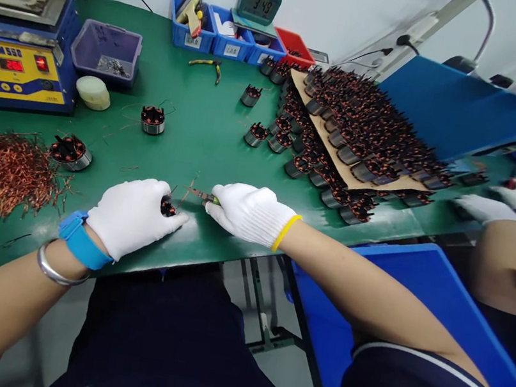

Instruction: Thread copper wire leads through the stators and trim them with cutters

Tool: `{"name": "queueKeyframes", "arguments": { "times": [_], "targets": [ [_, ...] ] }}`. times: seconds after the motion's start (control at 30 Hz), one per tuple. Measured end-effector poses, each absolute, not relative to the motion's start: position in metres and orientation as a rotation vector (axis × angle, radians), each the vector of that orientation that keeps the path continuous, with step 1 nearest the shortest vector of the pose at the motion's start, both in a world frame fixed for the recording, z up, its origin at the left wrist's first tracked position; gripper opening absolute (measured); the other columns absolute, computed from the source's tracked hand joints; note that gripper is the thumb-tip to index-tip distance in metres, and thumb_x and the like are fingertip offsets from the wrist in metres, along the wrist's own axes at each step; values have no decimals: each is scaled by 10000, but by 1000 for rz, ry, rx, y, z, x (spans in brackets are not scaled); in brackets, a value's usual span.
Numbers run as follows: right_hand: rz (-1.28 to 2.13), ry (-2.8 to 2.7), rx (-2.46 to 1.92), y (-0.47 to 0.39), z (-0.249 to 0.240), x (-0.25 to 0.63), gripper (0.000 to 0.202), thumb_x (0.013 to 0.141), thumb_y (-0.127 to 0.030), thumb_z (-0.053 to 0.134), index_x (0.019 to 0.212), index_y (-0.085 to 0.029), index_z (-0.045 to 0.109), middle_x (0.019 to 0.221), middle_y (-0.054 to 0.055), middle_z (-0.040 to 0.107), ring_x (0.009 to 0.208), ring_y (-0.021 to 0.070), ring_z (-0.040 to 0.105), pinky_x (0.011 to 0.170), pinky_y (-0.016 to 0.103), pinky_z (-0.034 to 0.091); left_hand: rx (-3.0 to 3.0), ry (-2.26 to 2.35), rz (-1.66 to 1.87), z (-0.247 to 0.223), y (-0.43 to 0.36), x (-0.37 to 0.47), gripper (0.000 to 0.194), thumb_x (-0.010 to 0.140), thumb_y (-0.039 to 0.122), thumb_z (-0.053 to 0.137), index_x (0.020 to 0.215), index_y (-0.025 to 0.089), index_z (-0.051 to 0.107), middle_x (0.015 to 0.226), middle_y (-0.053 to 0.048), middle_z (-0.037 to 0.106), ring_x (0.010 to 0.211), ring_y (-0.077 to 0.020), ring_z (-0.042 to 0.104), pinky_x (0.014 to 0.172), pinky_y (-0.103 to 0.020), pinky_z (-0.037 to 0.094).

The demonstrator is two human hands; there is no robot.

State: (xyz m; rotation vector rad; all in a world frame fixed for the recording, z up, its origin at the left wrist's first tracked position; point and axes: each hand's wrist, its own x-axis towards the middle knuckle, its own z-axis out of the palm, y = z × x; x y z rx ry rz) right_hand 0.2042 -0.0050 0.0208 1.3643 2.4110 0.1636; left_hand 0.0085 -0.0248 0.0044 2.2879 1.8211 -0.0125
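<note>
My left hand (131, 216), in a white glove, is closed around a motor stator (168, 206) near the front edge of the table. Most of that stator is hidden by the glove. My right hand (248, 213), also gloved, is closed on pliers (211, 198) with a bit of green handle showing. The jaws point left toward the stator, and a copper wire end lies at their tips. Behind my left hand, another wound stator (70, 154) sits beside a heap of copper wire scraps (9, 172). One more stator (153, 120) with loose wires stands farther back.
A yellow-and-blue soldering unit (19, 70) and a purple bin (106, 48) stand at the left. Yellow-handled nippers (206, 67) lie near blue bins (231, 47) at the back. Stators (360, 125) crowd a cardboard sheet. A co-worker's gloved hands (493, 209) are at far right.
</note>
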Motion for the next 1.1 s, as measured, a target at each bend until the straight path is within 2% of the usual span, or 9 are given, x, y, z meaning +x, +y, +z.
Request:
{"name": "queueKeyframes", "arguments": {
  "times": [0.43,0.93,1.03,1.1],
  "targets": [
    [166,2378,1357,-7,24,205,519,974,-461,139,1048,-161,557,937,139,625,811,285,618,549,278,230,2317,1809,21,2,-25,8,490,775,695,406,762,232,566,804,-52,679,728,-279,649,527,-328,357],
    [214,2380,1384,-9,27,201,547,968,-459,128,1012,-150,577,874,164,618,776,304,617,581,309,337,2331,1805,28,2,-25,9,484,780,681,403,750,226,566,795,-51,670,715,-278,646,518,-328,360],
    [215,2373,1416,-8,25,201,542,966,-459,143,1019,-143,580,874,172,618,774,304,616,596,322,359,2298,1813,33,4,-25,7,513,768,692,411,824,223,614,845,-61,686,759,-286,656,565,-346,425],
    [231,2354,1457,-6,22,203,525,968,-449,148,1034,-142,568,875,169,612,766,303,617,601,330,373,2276,1809,112,7,-26,2,598,715,715,476,1003,213,625,990,-76,694,858,-297,662,646,-363,480]
  ]
}}
